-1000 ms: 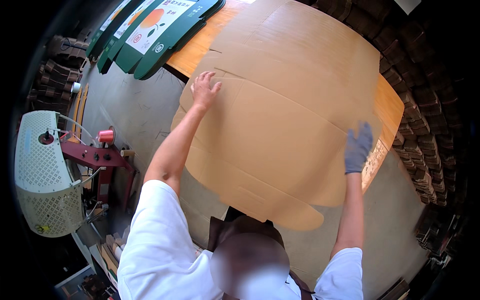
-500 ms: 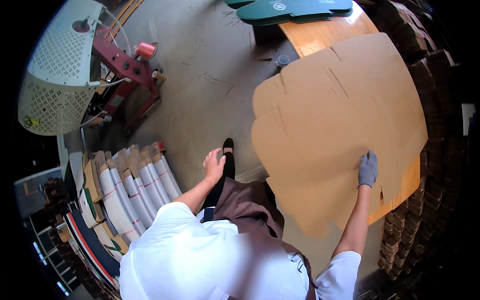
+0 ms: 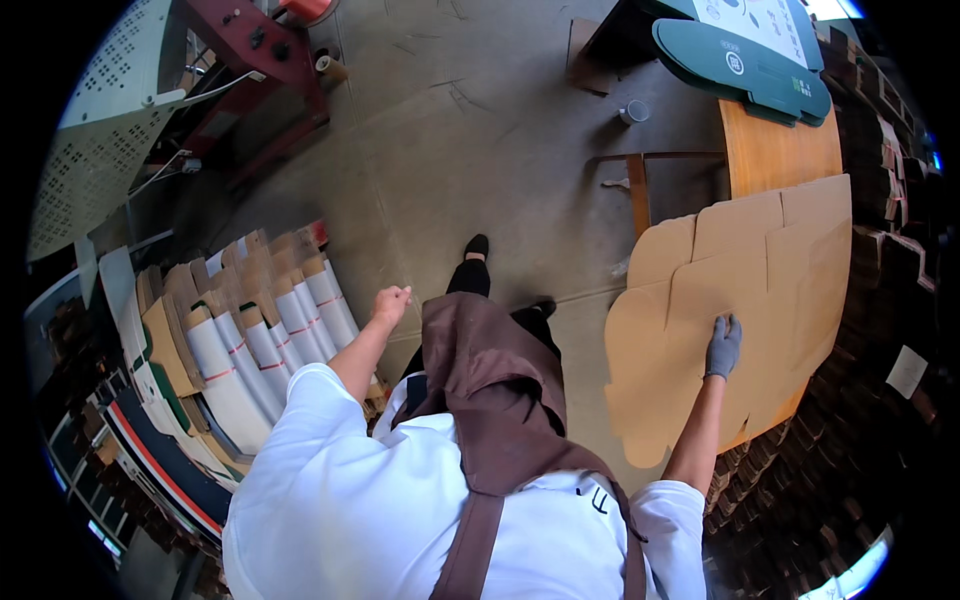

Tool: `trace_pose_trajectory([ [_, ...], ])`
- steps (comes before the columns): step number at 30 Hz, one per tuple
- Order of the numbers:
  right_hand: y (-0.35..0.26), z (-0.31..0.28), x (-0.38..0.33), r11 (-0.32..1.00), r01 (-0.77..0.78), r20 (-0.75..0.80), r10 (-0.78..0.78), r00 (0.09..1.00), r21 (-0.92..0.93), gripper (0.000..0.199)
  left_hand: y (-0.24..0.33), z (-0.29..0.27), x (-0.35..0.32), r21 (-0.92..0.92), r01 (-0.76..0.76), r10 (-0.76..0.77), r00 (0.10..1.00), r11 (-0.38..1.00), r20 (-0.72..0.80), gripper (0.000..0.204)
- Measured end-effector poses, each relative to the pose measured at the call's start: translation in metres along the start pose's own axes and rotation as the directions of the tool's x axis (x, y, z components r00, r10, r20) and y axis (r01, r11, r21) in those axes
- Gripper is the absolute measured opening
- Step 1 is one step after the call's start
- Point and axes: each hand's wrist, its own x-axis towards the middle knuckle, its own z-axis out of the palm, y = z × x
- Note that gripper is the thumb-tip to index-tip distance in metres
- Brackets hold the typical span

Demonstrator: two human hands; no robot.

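Note:
My left hand (image 3: pixel 390 304) is bare and held out in the air over the floor. Its fingers are curled in, and nothing shows in them. My right hand (image 3: pixel 722 347), in a grey glove, is at the middle of a large brown cardboard sheet (image 3: pixel 735 245). Its bent fingers press together at a cut in the board, though their tips are partly hidden. The sheet has rounded flaps, slits and crease lines. It lies over a wooden table (image 3: pixel 775 150), and its near left part sticks out past the table edge.
Green printed cardboard pieces (image 3: pixel 740 70) lie at the table's far end. A grey cup (image 3: pixel 633 112) is on the floor beyond the table. Bundles of wrapped cardboard (image 3: pixel 245 350) stand at my left. Farther left is a dark red machine (image 3: pixel 265 50) with a perforated guard. Cardboard stacks line the right.
My view has shifted, putting the table farther right. My left hand has gone from loosely spread to curled. The cardboard sheet now lies flatter, with more cuts showing; my gloved hand stays at it.

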Motion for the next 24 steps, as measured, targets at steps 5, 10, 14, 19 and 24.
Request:
trace_pose_trajectory([
  [5,-0.121,-0.017,0.027,0.993,0.069,0.055,-0.074,0.996,0.095,0.049,0.037,-0.006,0.031,-0.133,-0.027,0.03,0.999,0.991,0.022,0.039],
  [10,-0.22,-0.01,0.071,0.89,0.115,0.01,-0.133,0.991,0.442,0.038,0.057,0.003,0.054,-0.37,-0.089,0.101,0.995,0.925,0.012,0.033],
  [14,-0.321,0.013,0.092,0.74,0.194,-0.064,-0.2,0.978,0.644,0.028,0.116,-0.029,0.052,-0.498,-0.108,0.099,0.994,0.861,-0.044,0.023],
  [19,-0.41,0.117,0.049,0.663,-0.116,0.385,-0.276,0.881,0.74,0.026,0.169,-0.029,0.063,-0.623,-0.047,0.1,0.994,0.781,0.051,0.017],
  [24,-0.416,0.232,-0.011,0.787,-0.412,0.822,-0.202,0.532,0.46,0.028,0.236,0.009,0.091,-0.651,-0.02,0.223,0.947,0.759,0.23,0.013],
])
